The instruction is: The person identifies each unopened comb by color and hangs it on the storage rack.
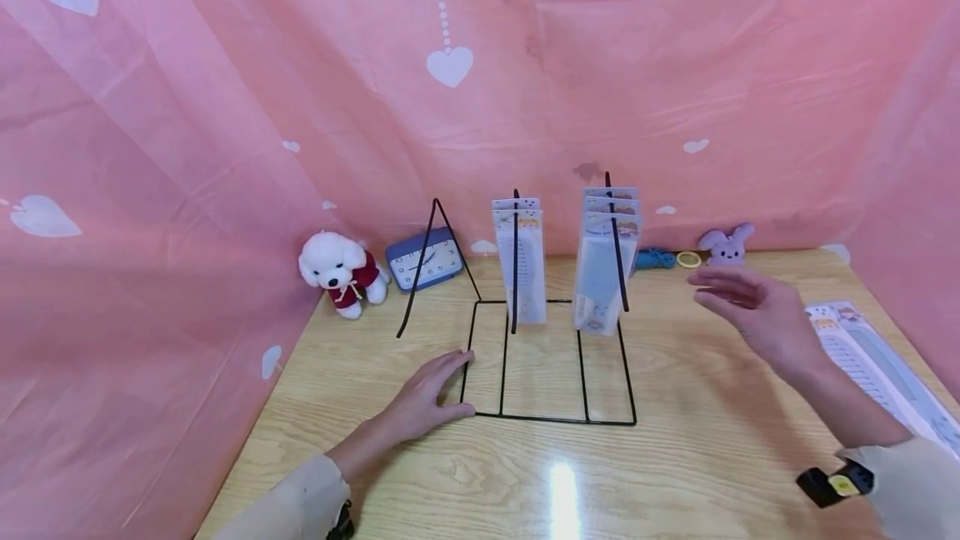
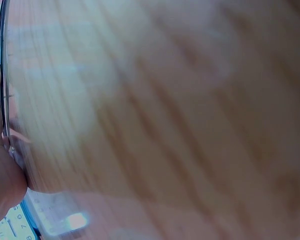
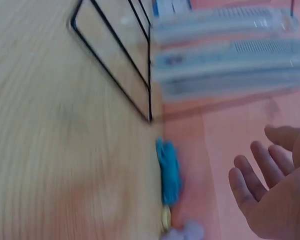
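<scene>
Packets hang from a black wire rack (image 1: pixel 555 419) in the middle of the table (image 1: pixel 420 482), some on its middle hook (image 1: pixel 514 273) and at least three on its right hook (image 1: pixel 618 252), stacked one behind another, presumably so that each front shows. The hooks reach forward towards the person, so an end can take a packet. The person's left hand (image 1: pixel 423 398) lies spread at the base's left side, fingertips and thumb apart and seemingly touching the wire, likely to steady a light frame. The right hand (image 1: pixel 753 315) hangs in the air right of the rack, fingers loosely bent, holding nothing. More packets (image 1: pixel 873 390) lie flat at the table's right edge, partly hidden by the right forearm. Behind, along the pink cloth (image 1: pixel 525 107), sit a toy dog (image 1: pixel 341 273), a clock (image 1: pixel 426 261) beyond the left hook (image 1: pixel 417 269), a blue bundle (image 1: pixel 655 258), a yellow ring (image 1: pixel 688 267) and a purple rabbit (image 1: pixel 726 248). Right-hook packets stand close before the bundle; the rabbit is just beyond the right hand.
</scene>
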Available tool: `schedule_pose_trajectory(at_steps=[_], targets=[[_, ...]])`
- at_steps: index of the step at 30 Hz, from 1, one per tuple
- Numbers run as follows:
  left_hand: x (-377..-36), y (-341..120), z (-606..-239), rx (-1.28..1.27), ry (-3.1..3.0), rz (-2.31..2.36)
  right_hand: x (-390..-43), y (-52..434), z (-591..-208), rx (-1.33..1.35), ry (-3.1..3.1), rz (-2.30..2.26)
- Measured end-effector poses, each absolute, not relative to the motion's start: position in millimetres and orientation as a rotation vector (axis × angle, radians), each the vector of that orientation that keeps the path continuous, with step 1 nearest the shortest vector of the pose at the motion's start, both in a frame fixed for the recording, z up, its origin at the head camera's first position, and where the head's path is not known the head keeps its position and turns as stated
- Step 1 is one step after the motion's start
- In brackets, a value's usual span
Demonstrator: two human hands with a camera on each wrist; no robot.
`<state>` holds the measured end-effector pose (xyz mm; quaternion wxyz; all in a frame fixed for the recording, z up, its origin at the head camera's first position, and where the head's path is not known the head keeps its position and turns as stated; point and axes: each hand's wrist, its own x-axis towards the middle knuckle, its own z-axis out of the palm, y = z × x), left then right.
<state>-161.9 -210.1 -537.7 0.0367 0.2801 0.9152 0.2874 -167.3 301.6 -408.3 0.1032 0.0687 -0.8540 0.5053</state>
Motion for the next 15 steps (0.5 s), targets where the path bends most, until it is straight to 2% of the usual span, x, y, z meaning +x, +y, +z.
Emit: schedule_pose_trajectory(at_steps=[8,15], targets=[[-162.9,-209.7,-538.9,0.855,2.814,0.876,-157.9,383.2,-410.7,0.088,-2.504,1.596],[-163.2,-210.1,-538.9,0.871,2.831,0.873,-142.1,436.3,-441.9,0.108,-2.418,1.608]])
